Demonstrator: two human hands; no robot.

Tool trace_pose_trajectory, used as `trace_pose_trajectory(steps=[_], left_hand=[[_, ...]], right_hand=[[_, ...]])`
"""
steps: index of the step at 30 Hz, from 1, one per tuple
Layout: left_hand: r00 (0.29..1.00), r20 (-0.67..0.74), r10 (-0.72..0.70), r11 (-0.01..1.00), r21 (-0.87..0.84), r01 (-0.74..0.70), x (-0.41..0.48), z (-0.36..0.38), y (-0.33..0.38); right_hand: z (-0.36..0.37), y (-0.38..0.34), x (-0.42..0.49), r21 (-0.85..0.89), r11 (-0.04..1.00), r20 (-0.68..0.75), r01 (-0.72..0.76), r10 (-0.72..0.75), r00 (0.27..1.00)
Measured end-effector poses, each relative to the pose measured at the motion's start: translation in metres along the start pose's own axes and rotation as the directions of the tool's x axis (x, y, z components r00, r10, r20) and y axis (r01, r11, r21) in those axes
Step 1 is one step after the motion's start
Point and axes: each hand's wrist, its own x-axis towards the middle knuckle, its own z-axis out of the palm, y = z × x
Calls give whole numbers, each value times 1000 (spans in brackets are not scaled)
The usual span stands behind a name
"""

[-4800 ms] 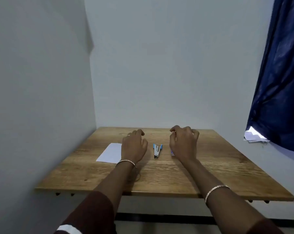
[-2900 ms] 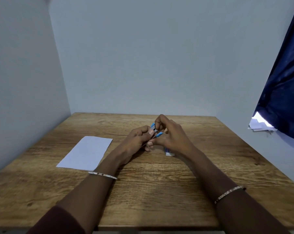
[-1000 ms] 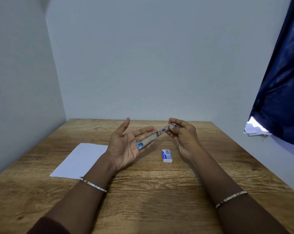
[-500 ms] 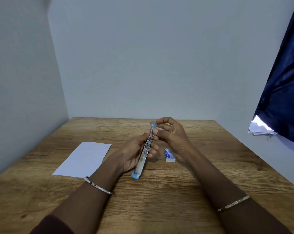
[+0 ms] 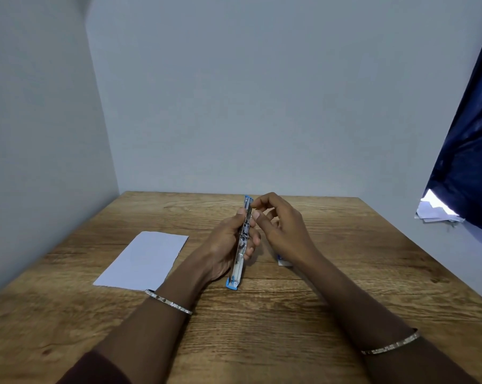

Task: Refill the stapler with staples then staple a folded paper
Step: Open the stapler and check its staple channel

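A: Stapler point(image 5: 239, 253)?
B: Opened out long, L hand point(image 5: 223, 245) wrapped round it, just above table point(image 5: 262, 328).
A: R hand point(image 5: 281, 231)?
B: Curled fingertips at far end; pinching or not, can't tell. Paper point(image 5: 144, 259) lies left.

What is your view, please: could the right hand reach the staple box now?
Probably yes: the staple box lies on the table close beneath the right hand, whose fingers are at the stapler.
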Motion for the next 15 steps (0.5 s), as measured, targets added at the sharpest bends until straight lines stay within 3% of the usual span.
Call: trace_pose_trajectory(steps=[10,15], left_hand=[[998,65,15,999,41,-18,1,1,-4],[996,86,37,997,69,-43,-1,2,-5]], right_hand=[[2,2,-2,20,1000,7,-5,4,1000],[2,0,-3,81,995,83,-64,57,995]])
